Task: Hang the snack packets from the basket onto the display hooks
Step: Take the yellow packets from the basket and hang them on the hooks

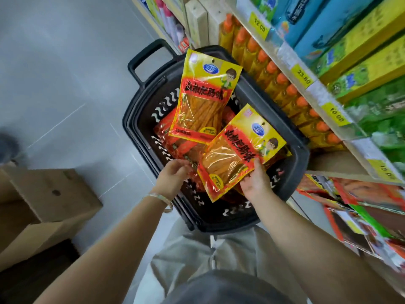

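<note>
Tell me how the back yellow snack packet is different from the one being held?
The back packet lies free, with no hand on it; the front packet is held at its lower edge by the right hand. The back packet points nearly straight away, its top reaching the basket rim; the front packet is tilted to the right. Both share the same yellow-and-red print and orange sticks inside.

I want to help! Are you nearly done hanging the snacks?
Cannot tell what's hung already. In hand: the right hand grips one yellow packet; the left hand reaches among red packets. Left: a second yellow packet and those red ones wait in the basket.
</note>
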